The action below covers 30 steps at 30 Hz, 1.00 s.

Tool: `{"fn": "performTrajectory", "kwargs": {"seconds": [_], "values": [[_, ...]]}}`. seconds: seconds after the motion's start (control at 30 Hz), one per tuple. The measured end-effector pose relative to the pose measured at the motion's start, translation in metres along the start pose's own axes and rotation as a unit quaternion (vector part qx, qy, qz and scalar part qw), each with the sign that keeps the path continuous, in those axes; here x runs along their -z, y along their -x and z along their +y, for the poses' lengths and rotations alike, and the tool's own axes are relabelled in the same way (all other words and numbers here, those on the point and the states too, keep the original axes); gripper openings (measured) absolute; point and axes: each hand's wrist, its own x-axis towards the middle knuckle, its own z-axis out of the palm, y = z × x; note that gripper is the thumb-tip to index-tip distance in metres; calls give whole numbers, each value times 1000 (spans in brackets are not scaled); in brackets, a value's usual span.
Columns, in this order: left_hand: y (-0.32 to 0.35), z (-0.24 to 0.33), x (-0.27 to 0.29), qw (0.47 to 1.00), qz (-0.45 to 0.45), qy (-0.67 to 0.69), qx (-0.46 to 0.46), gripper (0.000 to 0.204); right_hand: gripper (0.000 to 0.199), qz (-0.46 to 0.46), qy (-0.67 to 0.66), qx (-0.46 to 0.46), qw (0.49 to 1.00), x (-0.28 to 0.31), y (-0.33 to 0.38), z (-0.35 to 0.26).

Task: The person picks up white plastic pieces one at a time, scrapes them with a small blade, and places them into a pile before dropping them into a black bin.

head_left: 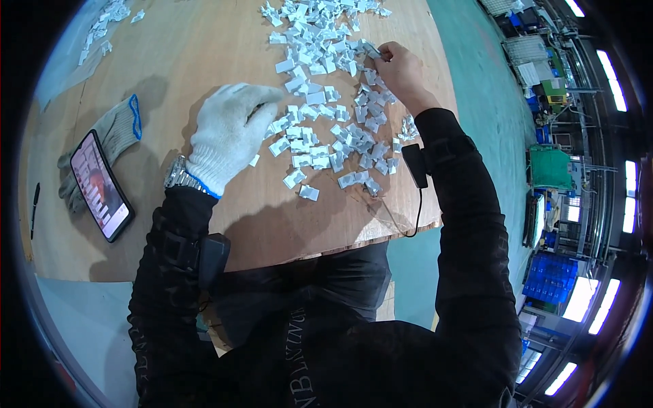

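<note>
Two hands worked over a round wooden table [204, 41] that filled most of the view. Across its far and middle part lay a wide scatter of small white folded pieces [326, 81], loosely heaped, thinning toward the near edge. The left hand [228, 132], in a white knit glove, rested palm-down at the left edge of the scatter, fingers curled narrow, fingertips touching the nearest pieces; whether it held any, could not tell. A metal wristwatch [178, 175] showed just below the glove cuff. The right hand [401, 71], bare, sat at the right side of the heap, thumb and forefinger pinched on one small piece [373, 50]. On the table's left, well apart from the scatter, lay a spare knit glove [115, 132] with a blue cuff, and partly over it a smartphone [101, 185] with its screen lit. A dark pen [34, 207] lay near the table's left rim.
</note>
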Motion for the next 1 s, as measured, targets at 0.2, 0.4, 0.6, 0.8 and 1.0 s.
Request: {"fn": "performTrajectory", "kwargs": {"seconds": [0.2,0.4,0.6,0.8,1.0], "values": [[0,-3,-2,1000,1,-1,3,19,29,-1,-58,61,996,1,-4,17],[0,-3,-2,1000,-3,-6,9,19,28,10,-84,5,996,18,1,14],[-1,-5,-3,1000,9,-4,-9,21,29,-77,-132,-38,987,5,6,-25],[0,-5,-4,1000,12,-7,-7,21,31,-80,-33,7,996,10,7,-22],[0,-3,-2,1000,3,3,-1,21,35,-55,-37,31,997,8,5,-12]]}}
